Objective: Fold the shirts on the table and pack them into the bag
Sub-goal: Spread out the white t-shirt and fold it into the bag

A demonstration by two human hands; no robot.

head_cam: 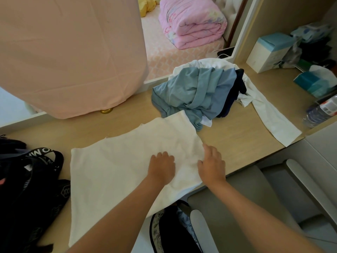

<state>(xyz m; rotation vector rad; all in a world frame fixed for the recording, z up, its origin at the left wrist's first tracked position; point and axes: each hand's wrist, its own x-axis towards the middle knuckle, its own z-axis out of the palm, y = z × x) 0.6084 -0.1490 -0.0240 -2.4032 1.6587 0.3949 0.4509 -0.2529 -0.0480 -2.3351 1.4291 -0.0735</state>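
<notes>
From the head camera, the counter (237, 136) runs aslant, its near edge dropping away just below the wrists, and the near corner of the white shirt (118, 161) hangs over that edge. The shirt lies spread flat in the middle of the counter. Bare wood shows in a strip behind it and in a wider patch to its right, reaching as far as a long white sleeve (273, 117) that trails to the counter's edge. On the left the black bag (27, 189) sits hard against the shirt's side, so no room is left there. Behind the shirt's far corner a heap of unfolded shirts (191, 94), blue, navy and white, touches it and overlaps it slightly. A big pink cover (69, 52) stands over the back left of the counter. A white and blue box (269, 52), a teal tissue pack (313, 83) and a plastic bottle (321, 110) crowd the far right. A grey chair with a pale armrest (202, 232) stands below the near edge. The left hand (161, 167) rests palm down on the shirt, its fingers (164, 155) close together and pressing the cloth, gripping nothing. The right hand (212, 165) lies at the shirt's right edge, its fingers (209, 149) loosely apart, the thumb touching the cloth.
</notes>
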